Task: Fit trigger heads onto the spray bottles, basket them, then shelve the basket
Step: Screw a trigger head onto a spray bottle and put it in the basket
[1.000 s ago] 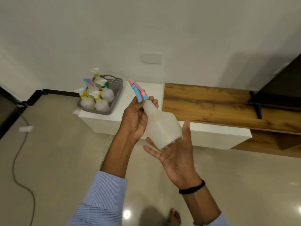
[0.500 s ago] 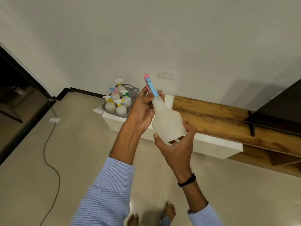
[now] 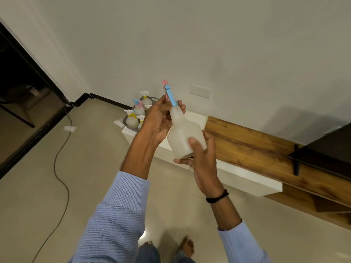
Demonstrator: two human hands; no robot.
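Spray bottle [image 3: 185, 133]: translucent white, held up in the air between both hands in front of the low white unit [image 3: 199, 118], neck tilted up and to the left.
Right hand [image 3: 202, 156]: fingers curled under the base and thumb laid across the front wall. It grips the body as the anchor, so the bottle cannot turn.
Left hand [image 3: 157, 120]: closed round the neck just below the trigger head [image 3: 170, 94], a grip suited to twisting the collar.
Trigger head: blue and pink, sitting on the neck and pointing up and away. Whether it is screwed fully home cannot be told.
Grey basket [image 3: 126, 123]: at the far end of the white unit, partly hidden behind the left hand, with several headed bottles [image 3: 132, 119] standing in it.
Step, as judged: tightening this head — basketing comes after.
Wooden shelf [image 3: 247, 141]: runs to the right of the unit, a likely home for the basket.
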